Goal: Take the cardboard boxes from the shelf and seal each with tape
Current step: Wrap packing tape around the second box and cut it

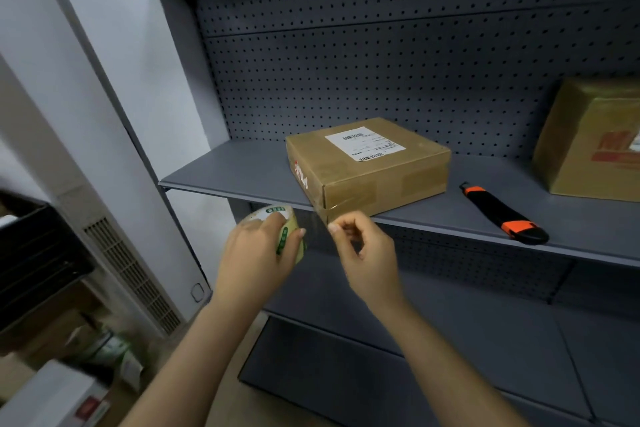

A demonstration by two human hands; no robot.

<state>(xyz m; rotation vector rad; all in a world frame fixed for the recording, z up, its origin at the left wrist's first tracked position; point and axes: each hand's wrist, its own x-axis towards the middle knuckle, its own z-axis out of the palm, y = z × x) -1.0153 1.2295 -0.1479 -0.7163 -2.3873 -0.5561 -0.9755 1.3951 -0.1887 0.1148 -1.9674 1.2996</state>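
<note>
Tension matters — left hand (256,253) grips the tape roll (286,236), right hand (367,250) seems to pinch its free end by the near corner of the box (367,163), so pull straight and press flat.

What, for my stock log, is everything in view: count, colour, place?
shelf: 1 unit, grey, pegboard back.
flat cardboard box: 1, brown, white label, shelf front edge.
second cardboard box: 1, brown, red print, shelf far right, cropped.
utility knife: 1, black and orange, shelf, between the boxes.
tape roll: 1, clear, green-white core, below shelf edge.
floor boxes: several, brown and white, lower left, blurred.
left hand: 1, grips the tape roll.
right hand: 1, apparently pinches the tape roll's free end.
</note>
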